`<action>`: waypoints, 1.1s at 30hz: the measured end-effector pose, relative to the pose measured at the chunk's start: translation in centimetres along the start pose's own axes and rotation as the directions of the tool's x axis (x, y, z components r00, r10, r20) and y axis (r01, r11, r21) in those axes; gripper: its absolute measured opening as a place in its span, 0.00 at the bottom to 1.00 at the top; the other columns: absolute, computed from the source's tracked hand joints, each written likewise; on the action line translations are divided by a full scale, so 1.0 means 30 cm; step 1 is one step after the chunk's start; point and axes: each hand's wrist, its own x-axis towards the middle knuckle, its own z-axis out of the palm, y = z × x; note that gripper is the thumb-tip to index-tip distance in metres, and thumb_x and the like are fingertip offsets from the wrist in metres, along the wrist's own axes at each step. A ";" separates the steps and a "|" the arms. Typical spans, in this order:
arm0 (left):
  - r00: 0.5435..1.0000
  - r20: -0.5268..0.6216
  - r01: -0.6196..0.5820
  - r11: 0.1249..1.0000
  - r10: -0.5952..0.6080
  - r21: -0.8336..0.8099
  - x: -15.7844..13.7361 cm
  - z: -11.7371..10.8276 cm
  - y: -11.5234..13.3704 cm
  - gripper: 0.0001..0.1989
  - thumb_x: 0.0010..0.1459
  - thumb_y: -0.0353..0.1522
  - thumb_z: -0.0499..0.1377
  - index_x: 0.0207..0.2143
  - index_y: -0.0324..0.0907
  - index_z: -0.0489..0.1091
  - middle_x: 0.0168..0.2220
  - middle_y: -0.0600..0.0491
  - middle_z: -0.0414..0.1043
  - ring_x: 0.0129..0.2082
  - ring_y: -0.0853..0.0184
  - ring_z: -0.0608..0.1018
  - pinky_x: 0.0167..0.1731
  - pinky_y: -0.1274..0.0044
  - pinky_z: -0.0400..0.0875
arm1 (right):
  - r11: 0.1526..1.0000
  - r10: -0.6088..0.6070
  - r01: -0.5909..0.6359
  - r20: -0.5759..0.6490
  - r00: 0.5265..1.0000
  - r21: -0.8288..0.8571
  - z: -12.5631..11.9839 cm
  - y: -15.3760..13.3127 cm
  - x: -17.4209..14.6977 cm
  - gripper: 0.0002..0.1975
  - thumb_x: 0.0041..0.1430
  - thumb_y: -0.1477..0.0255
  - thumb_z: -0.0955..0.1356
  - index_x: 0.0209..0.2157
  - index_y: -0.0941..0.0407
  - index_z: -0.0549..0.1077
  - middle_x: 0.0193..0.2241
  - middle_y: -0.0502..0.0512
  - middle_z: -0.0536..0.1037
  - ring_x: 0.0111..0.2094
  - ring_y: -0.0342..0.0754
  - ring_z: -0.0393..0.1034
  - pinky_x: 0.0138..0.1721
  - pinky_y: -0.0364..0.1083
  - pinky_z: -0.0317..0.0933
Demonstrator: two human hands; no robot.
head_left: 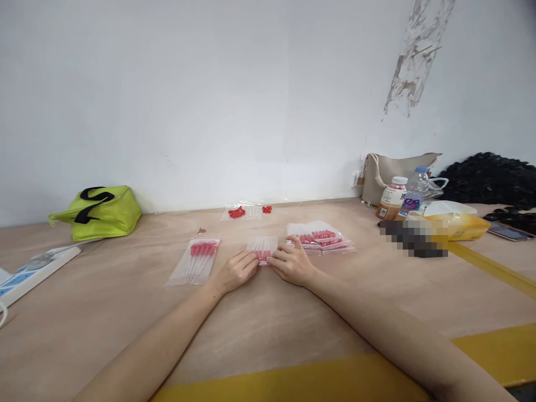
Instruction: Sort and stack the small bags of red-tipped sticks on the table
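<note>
A small clear zip bag (263, 243) lies flat on the table before me, with a row of red-topped clear droppers in it, red ends towards me. At its near left corner, my left hand (238, 269) pinches the bag's edge, fingers closed. My right hand (293, 263) has thumb and fingers closed on the near right corner, one finger raised. Left of my hands lies another zip bag (203, 259) of red-topped droppers. Just beyond my right hand is a stack of similar filled bags (320, 239).
Loose red bulbs (237, 212) and a clear bag lie near the wall. A yellow-green bag (106, 212) and a power strip (39, 273) are at left. At right stand bottles (393, 198), a beige bag (402, 162), a tissue pack (460, 220), a phone (508, 230) and a black heap (489, 178).
</note>
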 end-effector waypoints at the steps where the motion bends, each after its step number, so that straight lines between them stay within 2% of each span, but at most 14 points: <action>1: 1.000 -0.001 0.005 1.000 -0.005 -0.004 0.004 0.003 0.004 0.07 0.56 0.25 0.49 0.31 0.37 0.67 0.31 0.50 0.72 0.32 0.68 0.73 0.33 0.75 0.69 | 1.000 -0.006 0.006 -0.001 1.000 -0.006 0.005 -0.003 0.001 0.09 0.56 0.75 0.59 0.28 0.53 0.69 0.23 0.48 0.70 0.32 0.41 0.58 0.49 0.52 0.37; 10: 1.000 0.024 0.012 0.999 -0.012 -0.033 0.028 0.032 0.022 0.08 0.57 0.25 0.48 0.32 0.36 0.66 0.30 0.48 0.71 0.33 0.66 0.73 0.33 0.74 0.69 | 1.000 0.019 -0.019 -0.009 1.000 0.015 0.012 -0.009 0.007 0.09 0.55 0.77 0.59 0.26 0.56 0.68 0.21 0.48 0.69 0.30 0.40 0.57 0.48 0.52 0.38; 14: 1.000 0.012 0.028 1.000 -0.028 -0.001 0.026 0.018 0.011 0.07 0.57 0.25 0.49 0.31 0.36 0.66 0.29 0.48 0.71 0.31 0.67 0.72 0.32 0.74 0.68 | 0.999 0.041 -0.041 -0.012 0.999 0.034 0.010 -0.009 0.008 0.09 0.55 0.76 0.59 0.27 0.56 0.69 0.22 0.47 0.69 0.30 0.40 0.57 0.48 0.51 0.37; 23: 0.994 0.086 0.064 0.998 -0.066 0.020 -0.026 -0.008 -0.021 0.09 0.58 0.26 0.47 0.30 0.37 0.66 0.29 0.50 0.70 0.30 0.68 0.71 0.31 0.75 0.66 | 0.993 0.074 -0.073 -0.007 0.997 0.089 -0.007 0.027 -0.016 0.09 0.56 0.75 0.59 0.27 0.55 0.69 0.23 0.47 0.71 0.31 0.40 0.59 0.46 0.50 0.37; 28: 0.987 0.111 0.117 0.993 -0.120 0.032 -0.035 -0.009 -0.012 0.13 0.59 0.26 0.45 0.26 0.38 0.65 0.22 0.52 0.65 0.23 0.69 0.69 0.25 0.77 0.64 | 0.997 0.080 -0.080 0.045 0.996 0.005 0.005 0.027 -0.013 0.10 0.57 0.73 0.59 0.24 0.57 0.67 0.23 0.49 0.69 0.29 0.41 0.59 0.37 0.45 0.45; 30: 0.990 0.111 0.088 0.996 -0.087 -0.009 -0.037 -0.019 -0.008 0.11 0.58 0.25 0.46 0.28 0.38 0.66 0.23 0.52 0.67 0.24 0.69 0.70 0.25 0.77 0.64 | 0.997 0.070 -0.068 0.075 0.995 -0.026 0.009 0.023 -0.014 0.09 0.57 0.75 0.58 0.26 0.57 0.67 0.24 0.50 0.69 0.27 0.41 0.59 0.31 0.43 0.47; 33: 0.992 0.116 0.063 0.993 -0.052 -0.102 -0.041 -0.041 -0.006 0.07 0.57 0.29 0.50 0.34 0.39 0.67 0.25 0.52 0.69 0.26 0.69 0.71 0.28 0.77 0.65 | 0.998 0.064 -0.063 0.098 0.993 -0.010 0.010 0.019 -0.019 0.09 0.57 0.78 0.57 0.30 0.58 0.66 0.31 0.52 0.71 0.27 0.39 0.61 0.26 0.41 0.49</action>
